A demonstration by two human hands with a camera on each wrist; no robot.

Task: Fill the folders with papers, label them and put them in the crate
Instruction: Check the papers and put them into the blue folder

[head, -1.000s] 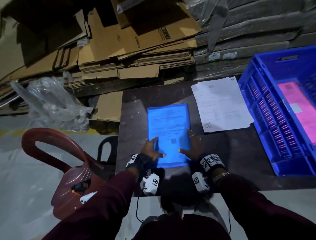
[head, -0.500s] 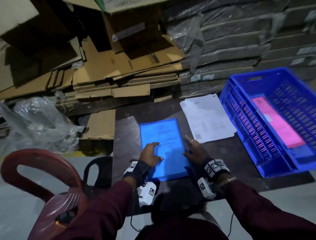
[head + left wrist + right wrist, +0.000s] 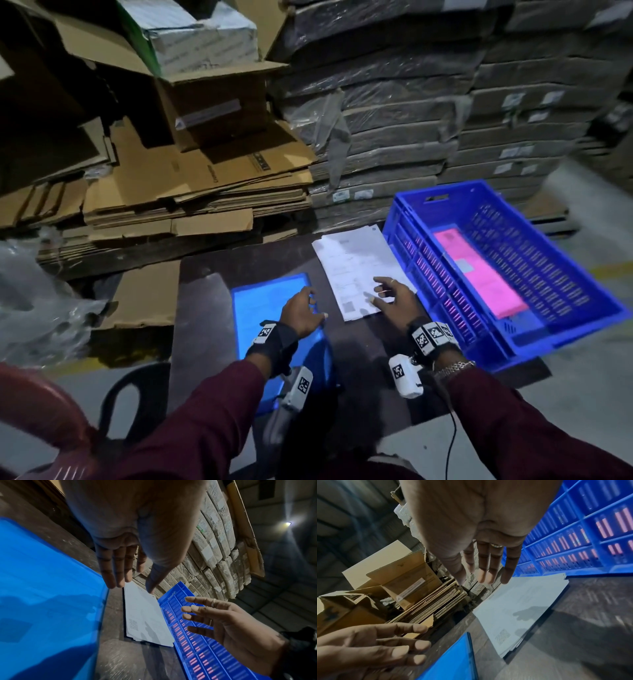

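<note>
Folder (image 3: pixel 253 308) — partly under left hand (image 3: pixel 301 313)

Two folders (image 3: pixel 260 308), one crate (image 3: pixel 513 342), one paper stack (image 3: pixel 352 260).

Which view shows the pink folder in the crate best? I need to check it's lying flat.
The head view: the pink folder lies in plain sight on the floor of the blue crate. Both wrist views catch only pink slivers through the crate's slotted wall, never the folder whole.
</note>
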